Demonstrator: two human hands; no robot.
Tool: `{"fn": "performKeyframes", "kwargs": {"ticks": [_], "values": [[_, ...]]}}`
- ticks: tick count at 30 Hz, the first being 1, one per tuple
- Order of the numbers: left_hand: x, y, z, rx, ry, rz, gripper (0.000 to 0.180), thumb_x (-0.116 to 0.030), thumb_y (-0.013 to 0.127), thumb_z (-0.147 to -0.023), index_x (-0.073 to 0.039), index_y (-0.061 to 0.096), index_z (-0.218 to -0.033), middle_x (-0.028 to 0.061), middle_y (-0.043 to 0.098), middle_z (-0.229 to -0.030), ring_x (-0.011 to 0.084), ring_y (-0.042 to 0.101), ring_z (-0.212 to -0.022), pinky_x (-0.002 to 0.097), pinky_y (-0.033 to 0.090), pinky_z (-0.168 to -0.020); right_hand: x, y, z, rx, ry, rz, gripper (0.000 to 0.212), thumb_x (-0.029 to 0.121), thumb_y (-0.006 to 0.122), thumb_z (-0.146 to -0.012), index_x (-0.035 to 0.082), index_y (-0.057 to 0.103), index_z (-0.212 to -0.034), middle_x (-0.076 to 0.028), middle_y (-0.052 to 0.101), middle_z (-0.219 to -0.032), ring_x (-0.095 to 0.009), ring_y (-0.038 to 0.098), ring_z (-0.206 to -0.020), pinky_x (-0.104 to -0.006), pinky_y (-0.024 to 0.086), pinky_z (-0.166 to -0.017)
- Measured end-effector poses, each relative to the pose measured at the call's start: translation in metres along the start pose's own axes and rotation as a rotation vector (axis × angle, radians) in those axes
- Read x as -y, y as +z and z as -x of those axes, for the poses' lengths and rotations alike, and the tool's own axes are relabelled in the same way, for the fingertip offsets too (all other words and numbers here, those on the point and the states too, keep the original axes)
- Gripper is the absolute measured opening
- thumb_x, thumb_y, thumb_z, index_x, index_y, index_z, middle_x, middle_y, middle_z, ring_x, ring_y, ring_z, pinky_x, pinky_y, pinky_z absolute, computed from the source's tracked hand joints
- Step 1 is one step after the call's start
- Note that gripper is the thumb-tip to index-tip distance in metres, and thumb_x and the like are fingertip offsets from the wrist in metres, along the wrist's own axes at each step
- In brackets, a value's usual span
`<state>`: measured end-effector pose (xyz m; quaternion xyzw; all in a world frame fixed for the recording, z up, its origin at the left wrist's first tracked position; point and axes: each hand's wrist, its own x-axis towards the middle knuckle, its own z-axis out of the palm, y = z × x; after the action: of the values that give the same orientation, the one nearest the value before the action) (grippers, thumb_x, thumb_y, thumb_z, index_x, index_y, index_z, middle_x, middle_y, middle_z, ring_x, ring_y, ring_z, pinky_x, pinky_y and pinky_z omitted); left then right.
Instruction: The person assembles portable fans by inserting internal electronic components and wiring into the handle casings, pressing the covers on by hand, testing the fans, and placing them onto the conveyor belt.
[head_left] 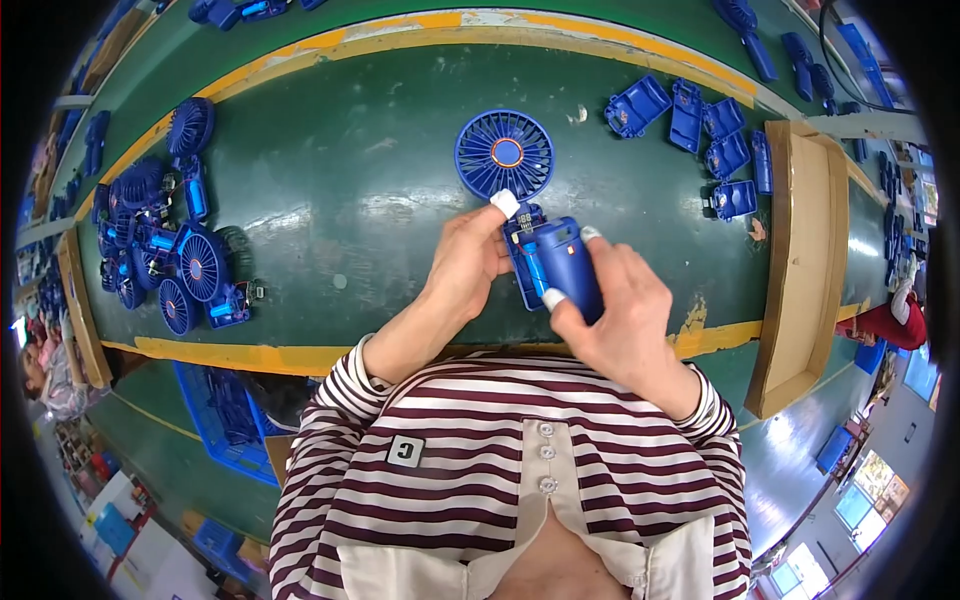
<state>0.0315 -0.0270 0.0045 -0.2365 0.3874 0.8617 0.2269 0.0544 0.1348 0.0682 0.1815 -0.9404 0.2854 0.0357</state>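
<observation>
A blue handheld fan lies in front of me, its round grille pointing away and its opened handle toward me. Inside the handle a light-blue battery cell and a small circuit board show. My left hand grips the handle near its neck, a white cover on a fingertip. In my right hand is a blue handle cover, held between thumb and fingers, which also wear white covers. This cover sits tilted over the right side of the open handle and hides part of it.
Several part-assembled blue fans are heaped at the left of the green table. Loose blue handle covers lie at the far right, beside a cardboard tray. A blue crate stands below the table's yellow front edge.
</observation>
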Motion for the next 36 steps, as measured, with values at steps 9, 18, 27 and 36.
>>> {"fn": "performKeyframes", "kwargs": {"ticks": [9,18,27,36], "values": [[0.0,0.003,0.001,0.03,0.021,0.051,0.04,-0.034,0.045,-0.089,0.002,0.051,-0.104,0.0125,0.058,-0.099,0.0207,0.059,-0.087,0.035,0.048,-0.076,0.006,0.023,-0.015,0.027,-0.031,0.087,0.047,0.015,0.066,-0.058,-0.007,0.053,-0.097,-0.013,0.053,-0.072,-0.029,0.056,-0.063,-0.0363,0.047,-0.054],[0.003,0.0,-0.001,0.039,0.035,0.057,0.039,-0.031,0.04,-0.09,0.002,0.049,-0.107,0.0113,0.057,-0.1,0.0182,0.057,-0.083,0.0304,0.045,-0.071,0.004,0.03,-0.017,0.044,-0.031,0.113,0.047,0.017,0.066,-0.058,-0.007,0.054,-0.097,-0.014,0.053,-0.073,-0.029,0.057,-0.063,-0.0362,0.048,-0.053],[0.004,0.006,-0.002,-0.014,0.02,-0.013,0.026,-0.022,0.057,-0.085,0.002,0.059,-0.092,0.0064,0.061,-0.083,0.0125,0.058,-0.068,0.024,0.048,-0.059,0.002,0.034,-0.016,0.043,-0.056,0.153,0.048,0.019,0.067,-0.059,-0.007,0.054,-0.097,-0.013,0.053,-0.073,-0.028,0.057,-0.062,-0.0349,0.048,-0.051],[-0.003,0.012,-0.003,-0.094,-0.034,-0.081,0.022,-0.013,0.058,-0.083,0.004,0.058,-0.097,0.0071,0.061,-0.085,0.0123,0.059,-0.068,0.0243,0.05,-0.061,0.002,0.032,-0.015,0.022,-0.063,0.16,0.048,0.022,0.07,-0.06,-0.003,0.055,-0.097,-0.013,0.054,-0.081,-0.027,0.057,-0.071,-0.0351,0.048,-0.056]]}}
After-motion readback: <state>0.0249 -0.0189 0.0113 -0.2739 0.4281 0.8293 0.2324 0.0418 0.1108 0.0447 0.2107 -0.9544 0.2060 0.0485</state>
